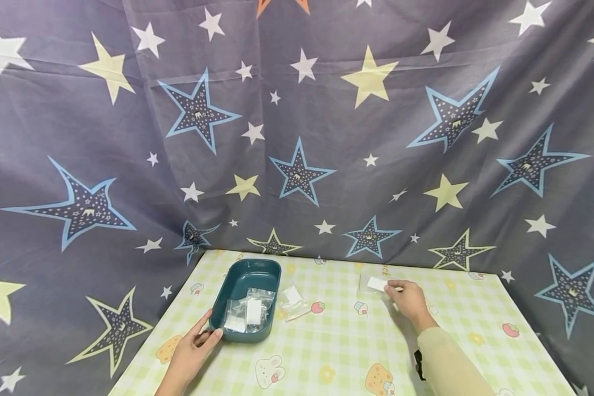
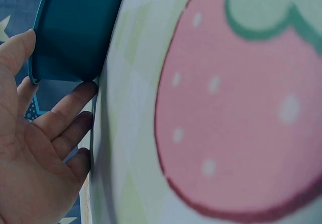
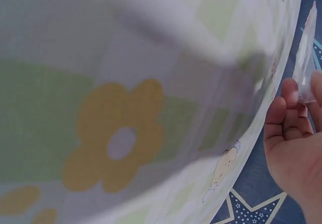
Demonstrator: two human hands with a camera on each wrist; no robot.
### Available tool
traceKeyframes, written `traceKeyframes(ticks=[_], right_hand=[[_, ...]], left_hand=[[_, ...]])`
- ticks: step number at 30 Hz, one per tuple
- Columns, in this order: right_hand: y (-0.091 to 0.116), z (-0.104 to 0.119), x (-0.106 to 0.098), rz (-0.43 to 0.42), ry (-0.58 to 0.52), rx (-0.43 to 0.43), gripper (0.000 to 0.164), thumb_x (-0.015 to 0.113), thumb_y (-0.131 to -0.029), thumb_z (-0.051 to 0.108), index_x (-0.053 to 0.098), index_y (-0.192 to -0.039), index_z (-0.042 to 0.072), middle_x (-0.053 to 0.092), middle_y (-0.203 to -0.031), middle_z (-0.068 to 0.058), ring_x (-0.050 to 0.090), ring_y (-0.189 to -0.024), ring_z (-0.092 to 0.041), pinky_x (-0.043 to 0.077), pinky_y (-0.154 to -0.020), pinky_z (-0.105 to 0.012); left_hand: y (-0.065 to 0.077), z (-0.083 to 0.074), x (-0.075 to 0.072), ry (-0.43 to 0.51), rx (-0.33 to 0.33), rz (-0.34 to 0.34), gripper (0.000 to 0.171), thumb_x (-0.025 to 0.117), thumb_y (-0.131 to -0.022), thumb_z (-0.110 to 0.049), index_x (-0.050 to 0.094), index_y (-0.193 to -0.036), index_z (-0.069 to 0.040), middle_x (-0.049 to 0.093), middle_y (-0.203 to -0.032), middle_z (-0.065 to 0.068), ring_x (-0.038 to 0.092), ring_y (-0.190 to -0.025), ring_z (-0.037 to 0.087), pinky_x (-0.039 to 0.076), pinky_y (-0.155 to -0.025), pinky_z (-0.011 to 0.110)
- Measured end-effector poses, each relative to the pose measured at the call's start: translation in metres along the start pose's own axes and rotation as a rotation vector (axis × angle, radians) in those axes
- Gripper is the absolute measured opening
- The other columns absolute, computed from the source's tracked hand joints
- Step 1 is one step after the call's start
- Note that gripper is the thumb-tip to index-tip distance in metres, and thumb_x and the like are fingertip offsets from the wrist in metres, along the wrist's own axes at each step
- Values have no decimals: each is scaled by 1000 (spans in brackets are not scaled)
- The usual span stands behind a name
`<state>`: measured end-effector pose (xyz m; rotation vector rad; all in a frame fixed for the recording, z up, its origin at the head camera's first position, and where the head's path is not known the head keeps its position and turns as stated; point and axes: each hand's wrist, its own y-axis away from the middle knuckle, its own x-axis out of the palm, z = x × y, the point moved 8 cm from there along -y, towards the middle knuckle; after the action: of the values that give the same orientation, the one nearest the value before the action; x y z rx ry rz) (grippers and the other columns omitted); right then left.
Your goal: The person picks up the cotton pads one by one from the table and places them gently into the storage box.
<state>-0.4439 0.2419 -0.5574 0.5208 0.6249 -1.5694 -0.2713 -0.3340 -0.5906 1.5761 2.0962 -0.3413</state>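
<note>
At the left of the table, a teal plastic bin (image 1: 245, 268) holds clear zip bags (image 1: 254, 312) with white pieces inside. My left hand (image 1: 192, 350) holds the bin's near left corner, thumb and forefinger at its rim. In the left wrist view, the other fingers (image 2: 68, 110) of that hand lie low, by the bin's base. Off to the right, my right hand (image 1: 410, 300) pinches a small clear bag (image 1: 374, 284) with a white piece in it. The right wrist view shows this bag (image 3: 304, 58) edge-on between thumb and fingers, above the tabletop.
Just right of the bin, another clear bag (image 1: 293, 300) with a white piece lies on the table. A green-checked cloth (image 1: 326, 346) with printed cartoons covers the tabletop. Behind it hangs a dark star-patterned curtain (image 1: 326, 110).
</note>
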Motion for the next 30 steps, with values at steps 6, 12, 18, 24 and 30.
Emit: traceKeyframes(ticks=[6,12,18,24,30], right_hand=[[0,9,-2,-28,-33,5,33,68,-98,10,77,-128,0,77,-125,-23,76,-94,-25,55,-72,-25],[2,30,9,8,-161,-2,37,69,-97,8,74,-133,0,74,-133,-24,75,-100,-21,58,-79,-23],[7,67,30,54,-282,-43,37,71,-98,7,73,-135,2,72,-139,-20,76,-107,-26,62,-88,-27],[17,109,57,107,-366,-101,36,75,-97,7,75,-133,4,74,-138,-14,77,-107,-23,64,-94,-35],[29,149,90,173,-434,-162,35,76,-96,7,77,-131,4,76,-135,-13,77,-104,-21,64,-93,-33]], left_hand=[[-1,0,-1,2,-8,7,84,72,-97,-63,41,-167,-28,58,-153,29,58,-144,42,56,-111,52],[-1,-1,-1,3,1,-3,84,72,-97,-62,42,-167,-28,60,-150,29,60,-142,41,56,-111,52],[0,-2,0,-12,12,6,86,71,-97,-64,41,-168,-26,56,-155,30,60,-142,41,55,-112,52],[1,-4,-1,-13,9,7,83,71,-99,-59,40,-168,-24,55,-156,29,59,-143,42,56,-111,52],[2,-3,0,-12,-5,10,84,71,-99,-61,40,-168,-26,56,-155,29,59,-143,42,56,-111,52]])
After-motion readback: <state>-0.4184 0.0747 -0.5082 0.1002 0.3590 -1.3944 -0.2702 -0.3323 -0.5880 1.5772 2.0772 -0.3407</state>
